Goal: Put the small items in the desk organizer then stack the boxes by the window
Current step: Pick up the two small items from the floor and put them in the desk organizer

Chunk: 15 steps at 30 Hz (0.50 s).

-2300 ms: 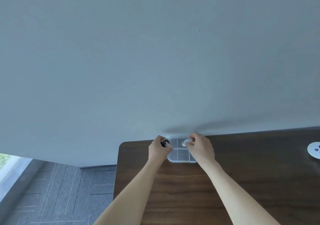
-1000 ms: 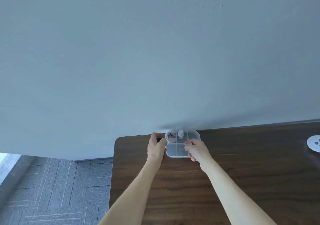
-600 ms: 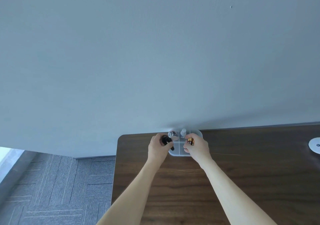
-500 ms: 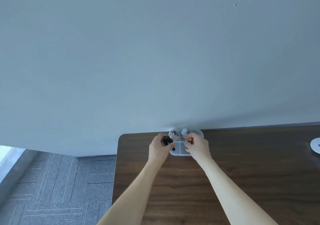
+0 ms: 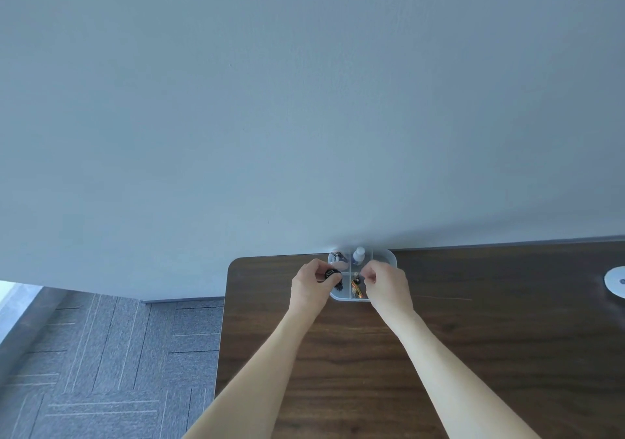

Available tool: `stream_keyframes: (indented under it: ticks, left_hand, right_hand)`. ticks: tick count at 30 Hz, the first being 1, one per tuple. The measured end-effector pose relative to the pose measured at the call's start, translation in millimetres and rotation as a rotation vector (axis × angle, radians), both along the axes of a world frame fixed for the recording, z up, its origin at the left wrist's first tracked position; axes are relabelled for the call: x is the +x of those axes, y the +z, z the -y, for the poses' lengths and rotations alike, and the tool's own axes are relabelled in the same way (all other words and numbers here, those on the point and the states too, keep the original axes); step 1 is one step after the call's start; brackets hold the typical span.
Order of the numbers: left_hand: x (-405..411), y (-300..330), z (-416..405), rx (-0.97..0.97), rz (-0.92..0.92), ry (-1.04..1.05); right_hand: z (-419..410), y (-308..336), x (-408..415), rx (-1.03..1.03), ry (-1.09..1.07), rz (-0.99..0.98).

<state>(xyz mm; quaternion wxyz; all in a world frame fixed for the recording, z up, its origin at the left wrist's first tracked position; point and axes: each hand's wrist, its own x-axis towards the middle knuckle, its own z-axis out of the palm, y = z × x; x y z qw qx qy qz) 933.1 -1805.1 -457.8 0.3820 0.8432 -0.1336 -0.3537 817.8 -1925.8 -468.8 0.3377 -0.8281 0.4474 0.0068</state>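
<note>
A translucent desk organizer with several compartments stands on the dark wooden desk, against the wall. My left hand grips a small black item over the organizer's front left compartment. My right hand hovers over the organizer's right side with curled fingers and nothing visible in them. A gold and black battery lies in the front middle compartment. A small white bottle stands in the back middle compartment, and a silver and pink item sits in the back left one.
A white round disc sits on the desk at the far right. The desk's left edge drops to grey carpet. A bright strip of window shows at the far left. A blue-grey wall fills the upper view.
The battery has left my right hand's fingers and now lies in the organizer. My left hand, still holding the black item, has moved over the front left compartment.
</note>
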Motion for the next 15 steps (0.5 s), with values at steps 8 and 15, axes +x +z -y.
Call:
stream_keyframes:
  ticks: [8,15]
  left_hand:
    - [1,6,1,0.039,-0.016,0.013]
    - [-4,15,-8,0.152,-0.006,-0.018]
  right_hand:
    - [0,1,-6,0.052,0.066,-0.050]
    - [-12,14,-15,0.005,0.164,-0.029]
